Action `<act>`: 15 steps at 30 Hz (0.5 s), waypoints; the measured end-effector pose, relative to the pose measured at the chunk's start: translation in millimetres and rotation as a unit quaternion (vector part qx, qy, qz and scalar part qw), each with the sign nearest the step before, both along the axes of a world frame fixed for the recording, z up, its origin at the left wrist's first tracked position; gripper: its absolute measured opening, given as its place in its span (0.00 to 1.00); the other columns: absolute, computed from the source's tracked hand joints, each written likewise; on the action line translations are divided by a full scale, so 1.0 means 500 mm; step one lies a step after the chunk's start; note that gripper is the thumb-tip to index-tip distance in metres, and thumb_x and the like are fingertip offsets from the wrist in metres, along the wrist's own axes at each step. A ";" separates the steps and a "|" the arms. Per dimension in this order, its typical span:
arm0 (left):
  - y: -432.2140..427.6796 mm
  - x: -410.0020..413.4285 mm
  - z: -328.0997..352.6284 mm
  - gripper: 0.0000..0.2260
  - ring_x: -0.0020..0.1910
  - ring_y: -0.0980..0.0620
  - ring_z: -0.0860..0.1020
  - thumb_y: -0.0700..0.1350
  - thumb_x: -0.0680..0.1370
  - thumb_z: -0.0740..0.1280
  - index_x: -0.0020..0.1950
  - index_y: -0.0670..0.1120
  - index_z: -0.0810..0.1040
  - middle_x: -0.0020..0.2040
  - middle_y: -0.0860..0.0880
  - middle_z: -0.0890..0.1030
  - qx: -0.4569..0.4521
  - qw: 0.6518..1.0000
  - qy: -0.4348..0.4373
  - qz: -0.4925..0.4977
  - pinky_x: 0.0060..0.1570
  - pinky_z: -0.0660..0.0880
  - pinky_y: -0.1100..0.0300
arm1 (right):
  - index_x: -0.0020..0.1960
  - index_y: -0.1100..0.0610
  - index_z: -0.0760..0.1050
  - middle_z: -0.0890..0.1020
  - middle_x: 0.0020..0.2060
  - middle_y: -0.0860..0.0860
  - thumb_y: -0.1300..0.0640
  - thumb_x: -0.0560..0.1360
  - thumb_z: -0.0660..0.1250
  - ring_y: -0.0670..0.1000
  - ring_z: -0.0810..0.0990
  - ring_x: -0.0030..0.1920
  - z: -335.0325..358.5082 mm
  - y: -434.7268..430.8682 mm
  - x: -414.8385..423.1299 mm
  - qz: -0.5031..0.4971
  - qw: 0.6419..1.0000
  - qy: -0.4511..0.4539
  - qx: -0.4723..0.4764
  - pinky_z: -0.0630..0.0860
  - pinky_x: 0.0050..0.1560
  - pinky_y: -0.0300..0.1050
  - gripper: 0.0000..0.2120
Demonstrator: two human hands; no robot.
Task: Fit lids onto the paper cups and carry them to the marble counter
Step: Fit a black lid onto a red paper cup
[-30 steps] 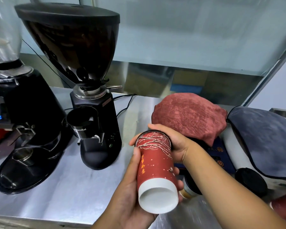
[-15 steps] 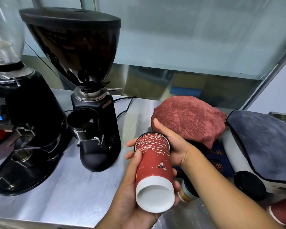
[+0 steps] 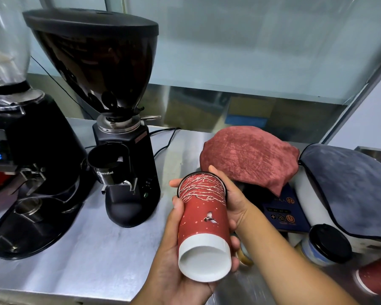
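A red paper cup [image 3: 201, 219] with white branch patterns and a small bird lies tilted in my left hand [image 3: 174, 260], its white base pointing toward me. My left hand is wrapped around the cup's lower half. My right hand [image 3: 231, 201] is cupped over the far end of the cup, pressing a black lid [image 3: 223, 185] whose thin dark rim shows around the mouth. Another cup with a black lid [image 3: 327, 244] stands at the right. A red cup [image 3: 374, 280] sits at the lower right edge.
Two black coffee grinders [image 3: 123, 137] [image 3: 29, 164] stand on the steel counter [image 3: 86, 256] at left. A red cloth [image 3: 251, 157] and a grey cloth [image 3: 348, 186] cover objects at right, beside a blue control panel [image 3: 282, 211]. A glass panel runs behind.
The cup has turned slightly in my hands, so the bird print now faces me. My right hand's fingers have spread over the lid end. The view shifted a little.
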State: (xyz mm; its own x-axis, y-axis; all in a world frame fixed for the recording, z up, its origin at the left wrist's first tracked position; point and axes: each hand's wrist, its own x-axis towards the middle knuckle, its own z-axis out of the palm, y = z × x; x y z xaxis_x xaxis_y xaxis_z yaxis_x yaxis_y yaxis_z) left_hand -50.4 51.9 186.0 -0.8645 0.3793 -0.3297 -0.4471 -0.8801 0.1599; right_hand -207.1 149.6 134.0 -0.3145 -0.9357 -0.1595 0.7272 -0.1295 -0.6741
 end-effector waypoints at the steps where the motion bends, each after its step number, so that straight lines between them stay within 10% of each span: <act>1: 0.001 0.002 -0.001 0.36 0.33 0.39 0.82 0.63 0.64 0.72 0.60 0.36 0.80 0.46 0.35 0.81 -0.001 1.000 -0.005 0.000 0.31 0.81 0.49 | 0.76 0.64 0.67 0.83 0.56 0.61 0.35 0.79 0.61 0.55 0.84 0.56 0.001 0.001 0.000 0.006 1.000 0.001 0.009 0.78 0.61 0.51 0.38; 9: 0.012 0.008 -0.003 0.39 0.35 0.38 0.82 0.64 0.61 0.72 0.61 0.36 0.78 0.47 0.36 0.80 -0.023 0.999 -0.028 -0.025 0.34 0.82 0.44 | 0.72 0.68 0.70 0.85 0.51 0.57 0.37 0.79 0.62 0.53 0.85 0.51 0.035 0.006 -0.026 0.062 0.986 0.059 0.146 0.79 0.58 0.48 0.37; 12: 0.017 0.011 -0.006 0.38 0.36 0.39 0.82 0.64 0.63 0.71 0.61 0.36 0.79 0.47 0.36 0.80 -0.026 0.998 -0.040 -0.033 0.34 0.82 0.43 | 0.75 0.69 0.67 0.79 0.59 0.62 0.35 0.67 0.74 0.59 0.77 0.58 0.057 0.005 -0.038 0.050 0.952 0.119 0.278 0.69 0.73 0.58 0.50; 15: 0.021 0.017 -0.011 0.33 0.33 0.39 0.82 0.62 0.64 0.71 0.52 0.34 0.83 0.44 0.35 0.81 -0.027 0.998 -0.044 -0.028 0.34 0.81 0.44 | 0.70 0.69 0.72 0.76 0.68 0.67 0.37 0.74 0.68 0.62 0.75 0.62 0.080 -0.003 -0.039 0.057 0.916 0.187 0.350 0.64 0.76 0.67 0.40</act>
State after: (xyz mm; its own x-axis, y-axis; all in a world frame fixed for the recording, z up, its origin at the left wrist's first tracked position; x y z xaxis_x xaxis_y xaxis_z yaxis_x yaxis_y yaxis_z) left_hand -42.1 62.4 180.6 -0.8094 0.4057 -0.4247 -0.5096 -0.8445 0.1646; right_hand -226.6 148.0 173.8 -0.3760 -0.6758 -0.6340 0.4104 0.4920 -0.7678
